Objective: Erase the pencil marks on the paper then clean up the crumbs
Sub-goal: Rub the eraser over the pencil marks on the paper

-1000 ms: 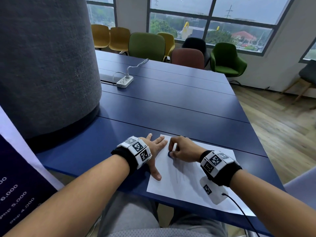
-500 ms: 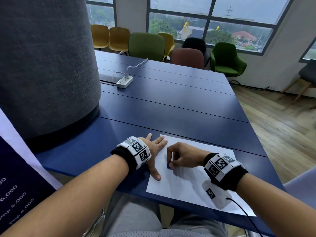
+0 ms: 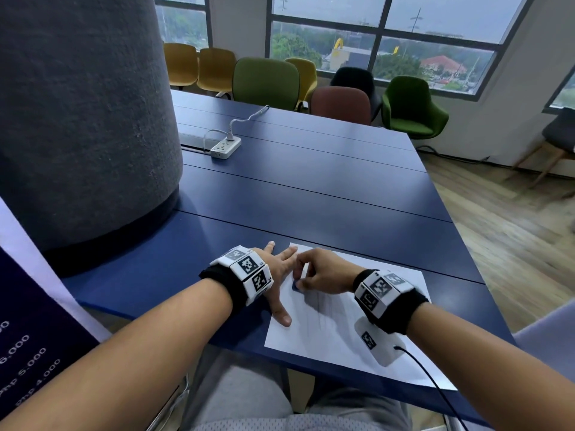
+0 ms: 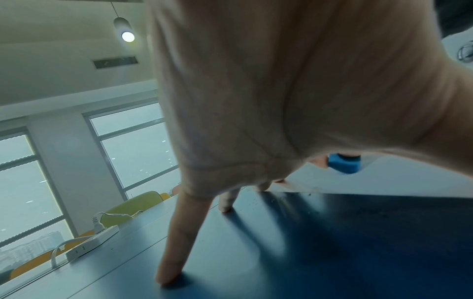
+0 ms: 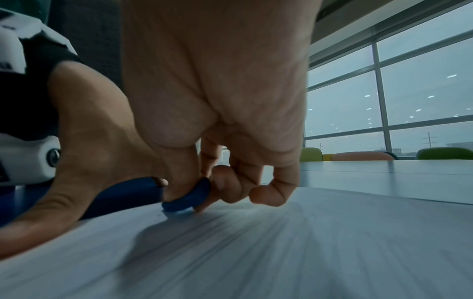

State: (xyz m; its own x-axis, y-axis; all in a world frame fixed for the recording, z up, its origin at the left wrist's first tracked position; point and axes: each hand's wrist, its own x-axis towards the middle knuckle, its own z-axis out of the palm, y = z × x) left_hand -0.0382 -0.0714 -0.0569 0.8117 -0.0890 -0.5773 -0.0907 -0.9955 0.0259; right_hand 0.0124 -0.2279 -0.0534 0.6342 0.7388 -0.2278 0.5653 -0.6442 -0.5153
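The paper (image 3: 342, 331) is laid at the near edge of the blue table (image 3: 311, 197), and it is held flat by the left hand (image 3: 280, 272), whose fingers are spread straight over its left border, probably so that the sheet is not dragged by the rubbing. The blue eraser (image 5: 188, 199) is pinched in the curled right hand (image 3: 323, 272) and pressed on the paper beside faint pencil marks (image 3: 320, 312); crumbs cannot be made out clearly.
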